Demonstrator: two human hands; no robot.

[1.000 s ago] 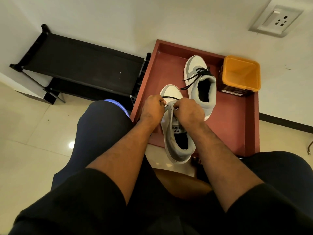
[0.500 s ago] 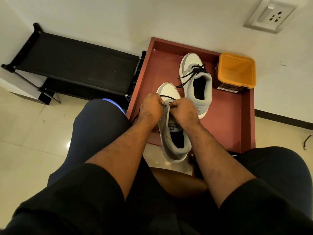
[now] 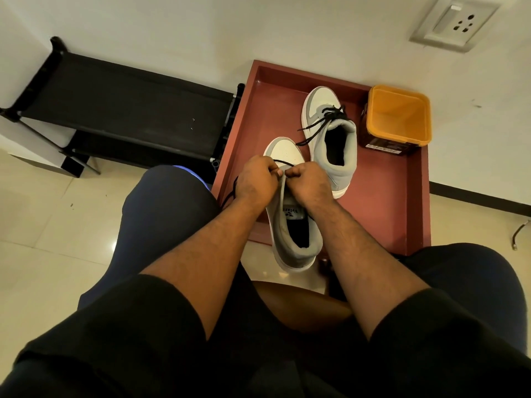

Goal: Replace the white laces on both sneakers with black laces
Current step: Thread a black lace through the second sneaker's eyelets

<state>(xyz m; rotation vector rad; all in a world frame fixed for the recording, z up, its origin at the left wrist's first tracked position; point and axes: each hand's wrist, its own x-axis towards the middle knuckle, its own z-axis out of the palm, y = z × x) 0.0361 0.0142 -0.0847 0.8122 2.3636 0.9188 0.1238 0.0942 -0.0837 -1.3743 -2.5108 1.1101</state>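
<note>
Over the last second both hands have stayed bunched over the lace area of the near sneaker (image 3: 290, 222), and the only real change is small: the knuckles have drawn a little closer together and the shoe has kept its place, heel hanging off the near edge of the red tray (image 3: 402, 202) and toe pointing toward the far edge. The left hand (image 3: 255, 182) has its fingers curled and seems to pinch the black lace (image 3: 280, 162), a thin run of which shows across the white toe between the two fists; a loose tail drops from under the left wrist over the tray's left edge. The right hand (image 3: 309, 183) is curled too, its fingertips pinched at the top of the tongue, though whether it grips lace or only the tongue cannot be told. This reads as threading an early eyelet pair, so this shoe is likely far from finished. The second sneaker (image 3: 333, 139) sits toward the far right part of the tray, already carrying black laces, untied with ends trailing left. An orange tub (image 3: 399, 113) stands in the far right corner. No white laces are visible.
</note>
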